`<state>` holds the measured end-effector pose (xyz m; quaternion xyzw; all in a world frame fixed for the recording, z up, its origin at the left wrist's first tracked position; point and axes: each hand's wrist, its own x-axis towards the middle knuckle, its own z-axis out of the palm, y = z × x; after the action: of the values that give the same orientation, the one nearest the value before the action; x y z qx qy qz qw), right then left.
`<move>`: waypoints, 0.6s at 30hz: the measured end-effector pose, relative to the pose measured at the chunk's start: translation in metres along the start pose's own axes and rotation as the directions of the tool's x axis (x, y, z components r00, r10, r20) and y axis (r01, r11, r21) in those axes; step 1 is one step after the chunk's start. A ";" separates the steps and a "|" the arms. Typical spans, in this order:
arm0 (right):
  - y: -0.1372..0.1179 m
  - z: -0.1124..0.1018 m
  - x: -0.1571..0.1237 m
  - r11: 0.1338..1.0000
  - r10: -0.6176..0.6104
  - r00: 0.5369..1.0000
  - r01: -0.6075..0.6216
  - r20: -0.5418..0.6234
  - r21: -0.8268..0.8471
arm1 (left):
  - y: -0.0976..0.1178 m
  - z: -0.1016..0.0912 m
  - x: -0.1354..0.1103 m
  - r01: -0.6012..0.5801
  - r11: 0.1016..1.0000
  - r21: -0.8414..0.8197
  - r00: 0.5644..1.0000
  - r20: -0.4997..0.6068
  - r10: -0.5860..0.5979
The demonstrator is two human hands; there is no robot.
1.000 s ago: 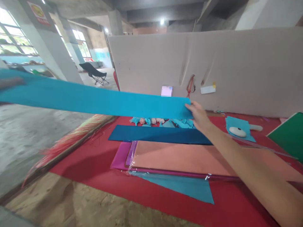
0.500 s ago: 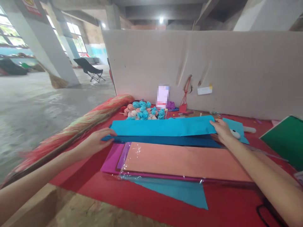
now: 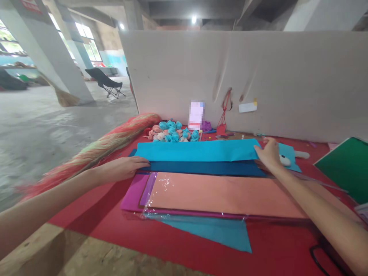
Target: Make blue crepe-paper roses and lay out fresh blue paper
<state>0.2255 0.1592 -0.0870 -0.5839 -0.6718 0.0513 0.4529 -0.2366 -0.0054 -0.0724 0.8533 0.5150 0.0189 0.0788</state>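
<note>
A long light-blue crepe paper strip point(image 3: 198, 150) lies across the red table cover point(image 3: 109, 214), on top of a darker blue strip point(image 3: 201, 168). My left hand point(image 3: 123, 168) rests flat at the strips' left end, fingers stretched out on the paper. At the right end my right hand point(image 3: 268, 153) pinches the light-blue strip. In front of them lies a salmon sheet point(image 3: 221, 195) in clear wrap over purple sheets point(image 3: 133, 193).
A pile of blue and pink paper roses point(image 3: 171, 132) sits by the grey partition board point(image 3: 258, 80). A fringed broom-like bundle point(image 3: 94, 151) lies along the left edge. A green board point(image 3: 349, 166), a white object point(image 3: 284, 160) and a blue triangle point(image 3: 218, 232) lie around.
The light-blue strip came down from the air onto the dark-blue strip. Both hands have lowered to the table; in the last half second they settled at its ends.
</note>
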 end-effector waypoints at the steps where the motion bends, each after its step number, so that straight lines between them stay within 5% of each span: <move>1: -0.009 -0.003 -0.007 0.996 -0.083 0.996 0.084 0.030 -0.028 | -0.002 0.001 0.002 -0.010 1.000 0.021 1.000 -0.003 0.010; 3: -0.027 -0.006 -0.025 0.960 -0.265 0.948 0.276 0.176 -0.045 | -0.005 0.002 0.007 -0.028 0.998 0.052 0.999 -0.017 0.029; 4: -0.036 -0.007 -0.035 0.926 -0.354 0.888 0.378 0.293 -0.026 | -0.007 0.003 0.009 -0.036 0.997 0.064 0.999 -0.025 0.038; 7: -0.055 -0.005 -0.058 0.801 -0.528 0.619 0.590 0.581 0.099 | -0.011 0.006 0.014 -0.057 0.995 0.083 0.997 -0.049 0.061; 9: -0.061 -0.003 -0.064 0.748 -0.560 0.506 0.649 0.657 0.138 | -0.013 0.007 0.016 -0.066 0.994 0.084 0.995 -0.065 0.072; 13: -0.063 -0.005 -0.055 0.698 -0.558 0.438 0.707 0.705 0.113 | -0.015 0.006 0.017 -0.070 0.996 0.061 0.992 -0.105 0.077; 18: -0.059 -0.011 -0.040 0.646 -0.527 0.428 0.763 0.734 0.020 | -0.007 -0.013 0.015 -0.004 1.000 0.000 0.980 -0.197 0.004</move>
<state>0.1853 0.1022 -0.0675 -0.2769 -0.9589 -0.0268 0.0552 -0.2368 0.0121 -0.0617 0.8483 0.5186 0.1037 0.0274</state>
